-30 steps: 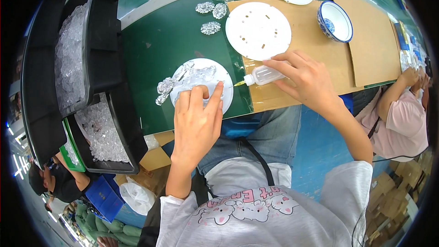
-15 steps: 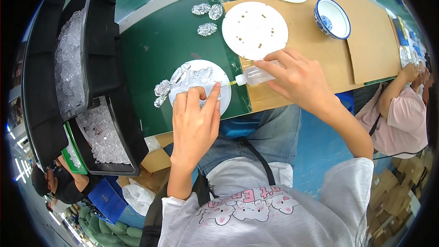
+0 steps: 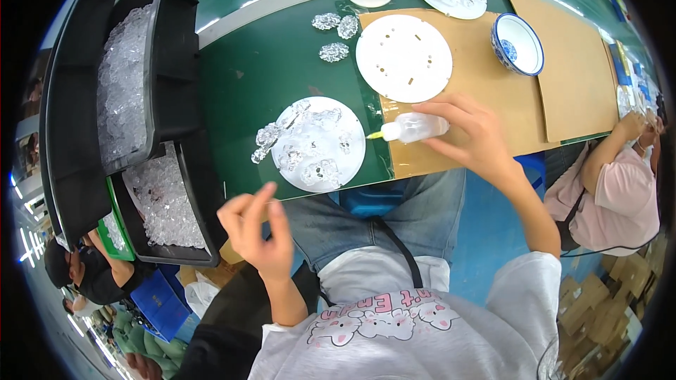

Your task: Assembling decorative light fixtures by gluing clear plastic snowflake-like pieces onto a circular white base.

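Clear plastic glue bottle [image 3: 417, 127] lies gripped in your right hand [image 3: 473, 142], nozzle beside the white round disc of crystal pieces [image 3: 318, 143] on the green desk [image 3: 246, 77]; your left hand [image 3: 255, 231] hovers released. Squeeze gently.

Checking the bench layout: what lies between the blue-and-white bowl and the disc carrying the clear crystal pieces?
In the head view, the bare white disc lies between the bowl and the crystal-covered disc, on brown cardboard.
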Demonstrator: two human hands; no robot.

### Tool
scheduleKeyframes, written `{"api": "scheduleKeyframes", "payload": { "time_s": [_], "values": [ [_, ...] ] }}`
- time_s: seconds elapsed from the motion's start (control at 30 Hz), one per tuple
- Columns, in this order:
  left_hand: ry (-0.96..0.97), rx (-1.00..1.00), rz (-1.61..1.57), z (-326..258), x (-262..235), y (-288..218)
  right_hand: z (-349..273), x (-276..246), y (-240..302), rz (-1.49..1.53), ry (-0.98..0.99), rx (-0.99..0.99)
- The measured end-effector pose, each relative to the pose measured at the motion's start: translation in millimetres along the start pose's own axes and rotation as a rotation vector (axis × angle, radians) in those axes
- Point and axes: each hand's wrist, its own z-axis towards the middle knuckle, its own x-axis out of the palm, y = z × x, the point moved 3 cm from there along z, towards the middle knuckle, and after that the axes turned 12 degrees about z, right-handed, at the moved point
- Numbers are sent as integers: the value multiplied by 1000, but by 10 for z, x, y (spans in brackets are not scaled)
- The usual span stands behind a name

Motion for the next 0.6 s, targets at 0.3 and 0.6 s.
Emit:
{"api": "scheduleKeyframes", "payload": {
  "time_s": [0.3, 0.6],
  "values": [
    [54, -111, -197, 227, 182, 334, -173, 216, -103, 725, -174, 222],
    [22, 482, 160, 978, -273, -594, -8, -16, 45, 485, -189, 82]
  ]
}}
